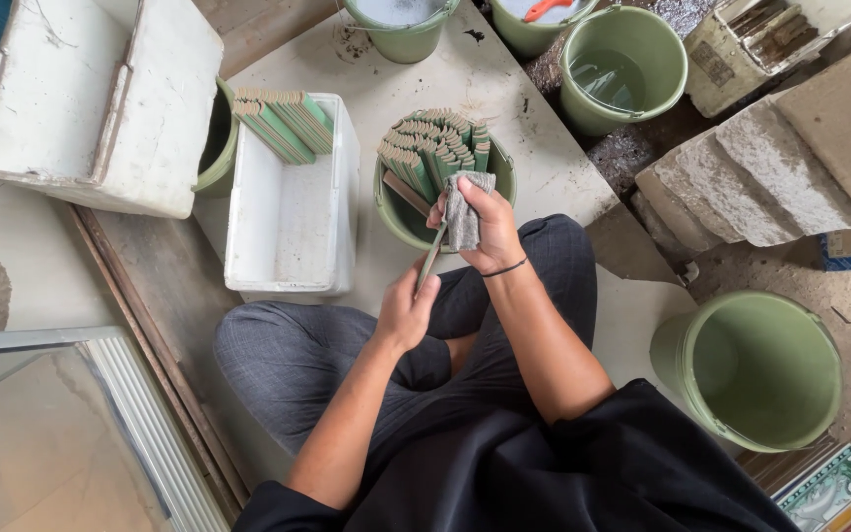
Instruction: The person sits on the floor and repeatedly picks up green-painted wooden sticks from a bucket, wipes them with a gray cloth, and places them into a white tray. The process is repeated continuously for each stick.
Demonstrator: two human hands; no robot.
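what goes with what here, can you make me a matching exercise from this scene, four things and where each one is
Things
1. grey cloth
2. thin green strip
3. white box
4. black wristband

Places
A. on the right wrist
B. on the floor left of the bucket of strips, a few strips leaning at its far end
C. bunched in the right hand
D. pinched at its lower end by the left hand

Pairs: 1-C, 2-D, 3-B, 4-A
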